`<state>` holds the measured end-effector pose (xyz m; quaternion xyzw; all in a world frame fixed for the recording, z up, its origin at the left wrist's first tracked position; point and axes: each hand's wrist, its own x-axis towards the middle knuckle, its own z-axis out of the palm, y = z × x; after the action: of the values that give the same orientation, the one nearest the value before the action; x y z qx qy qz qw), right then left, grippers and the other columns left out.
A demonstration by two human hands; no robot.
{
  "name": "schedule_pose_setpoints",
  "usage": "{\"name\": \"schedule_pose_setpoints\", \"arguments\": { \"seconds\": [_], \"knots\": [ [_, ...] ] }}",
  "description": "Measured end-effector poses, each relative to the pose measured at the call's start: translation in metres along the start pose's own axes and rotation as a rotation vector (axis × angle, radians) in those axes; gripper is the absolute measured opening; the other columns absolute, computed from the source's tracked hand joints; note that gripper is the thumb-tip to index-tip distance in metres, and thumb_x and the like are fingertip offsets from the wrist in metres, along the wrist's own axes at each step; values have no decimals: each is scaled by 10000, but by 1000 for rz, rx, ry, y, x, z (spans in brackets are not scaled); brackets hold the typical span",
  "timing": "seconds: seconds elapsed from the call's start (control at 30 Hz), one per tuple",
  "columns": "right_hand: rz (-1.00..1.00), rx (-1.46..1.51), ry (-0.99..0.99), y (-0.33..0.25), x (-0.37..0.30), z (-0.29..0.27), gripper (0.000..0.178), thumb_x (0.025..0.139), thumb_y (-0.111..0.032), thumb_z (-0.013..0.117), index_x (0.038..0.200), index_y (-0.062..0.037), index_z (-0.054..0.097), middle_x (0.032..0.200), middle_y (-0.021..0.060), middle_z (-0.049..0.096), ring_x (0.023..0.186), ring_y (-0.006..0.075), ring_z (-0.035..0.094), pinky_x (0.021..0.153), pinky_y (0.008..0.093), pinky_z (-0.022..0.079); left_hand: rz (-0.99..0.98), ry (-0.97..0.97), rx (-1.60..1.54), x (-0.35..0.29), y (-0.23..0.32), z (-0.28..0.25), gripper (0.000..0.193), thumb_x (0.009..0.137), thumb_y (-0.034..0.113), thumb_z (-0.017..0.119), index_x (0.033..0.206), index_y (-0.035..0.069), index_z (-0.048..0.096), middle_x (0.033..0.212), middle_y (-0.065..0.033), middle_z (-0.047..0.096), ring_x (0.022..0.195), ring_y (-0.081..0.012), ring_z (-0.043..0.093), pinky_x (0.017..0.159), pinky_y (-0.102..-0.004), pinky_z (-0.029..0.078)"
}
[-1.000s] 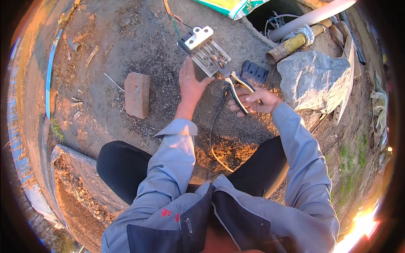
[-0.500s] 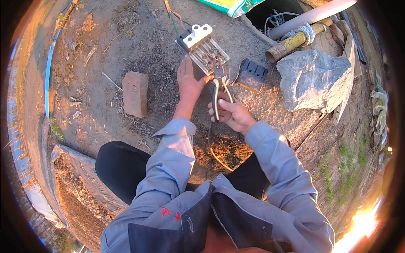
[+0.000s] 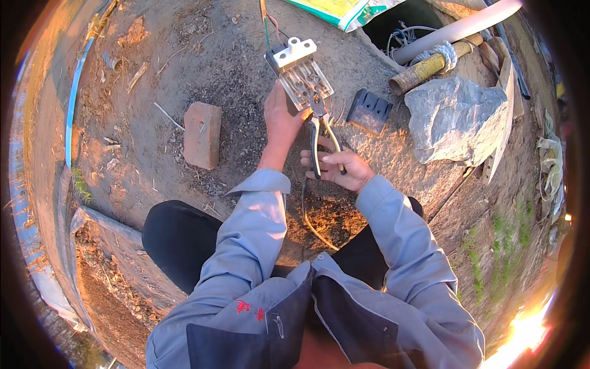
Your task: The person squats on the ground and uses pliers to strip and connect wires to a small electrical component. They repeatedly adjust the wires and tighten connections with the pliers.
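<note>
My left hand (image 3: 281, 122) grips the lower edge of a white switch box (image 3: 300, 75) with bare metal contacts, held above the dirt ground. Green and red wires (image 3: 267, 24) run from its top end. My right hand (image 3: 336, 167) holds a pair of pliers (image 3: 321, 138) by yellow and black handles. The plier jaws point up and touch the bottom of the switch box. A dark cable (image 3: 312, 224) hangs from under my hands toward my lap.
A red brick (image 3: 202, 134) lies on the ground to the left. A dark plastic cover (image 3: 369, 111) lies right of the box, beside a large grey rock (image 3: 455, 120). A rusty pipe (image 3: 430, 66), a white pipe (image 3: 461, 27) and a pit with cables (image 3: 402, 31) are beyond.
My right hand has swung the pliers from the right side round to point straight up at the box's lower end. The box has shifted slightly with my left hand.
</note>
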<state>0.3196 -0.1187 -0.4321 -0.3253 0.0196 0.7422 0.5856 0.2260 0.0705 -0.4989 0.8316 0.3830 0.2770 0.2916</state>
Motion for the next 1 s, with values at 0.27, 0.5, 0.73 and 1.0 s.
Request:
{"name": "schedule_pose_setpoints", "arguments": {
  "seconds": [0.27,0.5,0.73,1.0],
  "knots": [
    [99,-11,-78,-30,-14,-24,782,810,-41,626,1520,-14,301,1445,254,494,1343,386,500,1087,558,430,-21,-25,-49,2,6,-5,1042,703,299,873,1521,-26,317,1482,-265,439,1367,-412,406,1148,-464,332],
    [131,-93,-31,-64,-23,-41,700,825,-51,639,1473,19,382,1392,265,538,1292,389,549,1060,566,454,10,2,-68,2,5,-2,1033,706,319,881,1513,-21,331,1471,-268,448,1356,-422,414,1138,-475,337],
    [176,-92,-83,-61,-17,-60,693,867,-177,644,1482,-3,378,1339,261,569,1229,381,587,1009,540,487,1,-6,-18,1,1,2,1049,700,333,886,1514,-18,327,1476,-266,444,1352,-428,415,1136,-478,337],
    [242,120,-330,-60,-7,-59,692,902,-340,628,1474,-29,397,1168,199,636,999,269,653,848,421,522,-31,-42,-42,2,5,-1,1074,698,327,890,1528,-20,302,1495,-264,421,1366,-425,396,1142,-476,331]
  ]
}}
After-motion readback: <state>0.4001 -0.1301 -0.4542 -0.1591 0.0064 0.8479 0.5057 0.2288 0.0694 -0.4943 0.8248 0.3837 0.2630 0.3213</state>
